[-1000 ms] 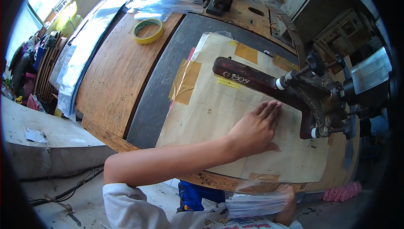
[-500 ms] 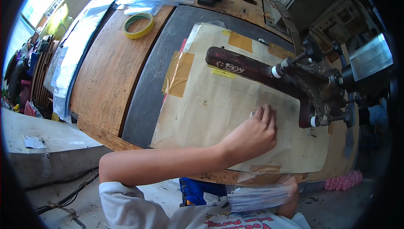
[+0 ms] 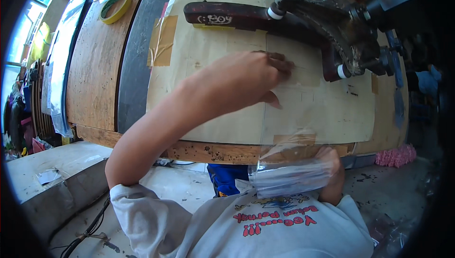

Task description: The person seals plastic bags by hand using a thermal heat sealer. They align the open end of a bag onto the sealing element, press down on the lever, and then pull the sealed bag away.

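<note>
One clear plastic sheet (image 3: 303, 116) — left hand (image 3: 246, 82) flat, open on it; right hand (image 3: 327, 172) grips one plastic stack (image 3: 289, 177).

Right hand (image 3: 332, 172) (mostly behind clear plastic bags (image 3: 289, 177))

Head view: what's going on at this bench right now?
A person leans over a wooden workbench. The left hand lies flat on a clear plastic sheet spread over the taped-down tan paper, just in front of the dark arm of a bench-mounted machine. The right hand holds a bundle of clear plastic bags below the bench edge, close to the chest. A roll of yellow tape sits at the far left of the bench.
</note>
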Demonstrator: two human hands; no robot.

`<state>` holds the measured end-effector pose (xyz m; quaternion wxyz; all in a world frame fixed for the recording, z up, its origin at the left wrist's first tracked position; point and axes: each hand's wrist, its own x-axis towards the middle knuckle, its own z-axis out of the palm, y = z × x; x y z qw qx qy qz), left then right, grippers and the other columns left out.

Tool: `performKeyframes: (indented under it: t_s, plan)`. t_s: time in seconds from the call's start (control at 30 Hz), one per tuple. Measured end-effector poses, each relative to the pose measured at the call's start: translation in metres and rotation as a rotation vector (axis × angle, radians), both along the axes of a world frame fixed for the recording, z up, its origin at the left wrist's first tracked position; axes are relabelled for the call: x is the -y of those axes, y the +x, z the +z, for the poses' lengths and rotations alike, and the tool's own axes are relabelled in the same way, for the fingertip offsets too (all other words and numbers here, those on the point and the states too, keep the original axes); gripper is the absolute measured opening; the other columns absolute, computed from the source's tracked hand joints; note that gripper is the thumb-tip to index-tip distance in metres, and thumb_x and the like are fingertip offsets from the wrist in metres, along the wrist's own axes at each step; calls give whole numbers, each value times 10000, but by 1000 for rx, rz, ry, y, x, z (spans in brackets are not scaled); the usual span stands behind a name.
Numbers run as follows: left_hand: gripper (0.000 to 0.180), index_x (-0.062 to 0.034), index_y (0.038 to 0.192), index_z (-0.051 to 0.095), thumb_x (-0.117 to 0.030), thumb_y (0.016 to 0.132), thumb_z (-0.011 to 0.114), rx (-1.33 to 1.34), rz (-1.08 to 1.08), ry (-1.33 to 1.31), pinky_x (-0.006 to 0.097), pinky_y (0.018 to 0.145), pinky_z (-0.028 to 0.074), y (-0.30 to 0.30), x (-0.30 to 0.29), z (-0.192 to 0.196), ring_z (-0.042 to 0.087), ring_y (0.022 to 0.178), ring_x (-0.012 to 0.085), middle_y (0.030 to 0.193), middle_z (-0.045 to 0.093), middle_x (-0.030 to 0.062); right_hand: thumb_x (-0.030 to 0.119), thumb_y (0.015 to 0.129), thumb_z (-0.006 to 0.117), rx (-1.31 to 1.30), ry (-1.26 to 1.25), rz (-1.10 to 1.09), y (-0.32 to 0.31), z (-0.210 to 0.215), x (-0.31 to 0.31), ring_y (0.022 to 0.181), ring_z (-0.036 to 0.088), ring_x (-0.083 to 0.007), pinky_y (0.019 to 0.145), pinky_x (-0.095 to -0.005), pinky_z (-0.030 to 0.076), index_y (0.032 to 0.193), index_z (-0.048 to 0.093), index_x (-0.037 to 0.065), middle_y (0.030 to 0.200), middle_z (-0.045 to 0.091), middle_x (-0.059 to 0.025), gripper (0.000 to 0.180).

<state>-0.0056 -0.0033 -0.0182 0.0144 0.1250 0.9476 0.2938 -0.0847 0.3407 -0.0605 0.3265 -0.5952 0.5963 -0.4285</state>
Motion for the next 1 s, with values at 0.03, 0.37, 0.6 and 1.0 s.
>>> performKeyframes:
  t_s: [0.03, 0.37, 0.6, 1.0]
  plan:
    - [540, 18, 1283, 628, -304, 860, 723, 2, -30, 23, 405, 1118, 438, 0, 4, 1, 509, 1327, 322, 1399, 588, 141, 151, 696, 871, -5, -34, 17, 0, 0, 2, 495, 620, -253, 454, -345, 447, 716, 690, 71, 606, 617, -71, 199]
    - [727, -17, 1441, 493, -351, 840, 727, -88, -17, -63, 406, 1166, 389, 4, 3, -3, 381, 1435, 302, 1553, 425, 123, 199, 711, 802, 279, 410, -68, 1, -8, -39, 809, 739, -338, 742, -411, 608, 953, 706, -151, 956, 733, -263, 436]
    - [783, -22, 1468, 460, -360, 819, 738, -125, -23, -93, 408, 1188, 367, 4, 2, -7, 345, 1461, 301, 1579, 380, 133, 400, 638, 798, 524, 96, -523, 37, 16, -7, 487, 499, -341, 486, -456, 333, 584, 496, 72, 560, 484, -113, 449]
    - [996, 19, 1497, 399, -480, 730, 792, -104, -11, -154, 395, 1199, 347, 8, -1, -4, 350, 1461, 311, 1602, 341, 140, 148, 691, 883, -91, 184, -158, 22, 12, -15, 633, 691, -284, 587, -320, 520, 914, 775, 28, 810, 734, -126, 275]
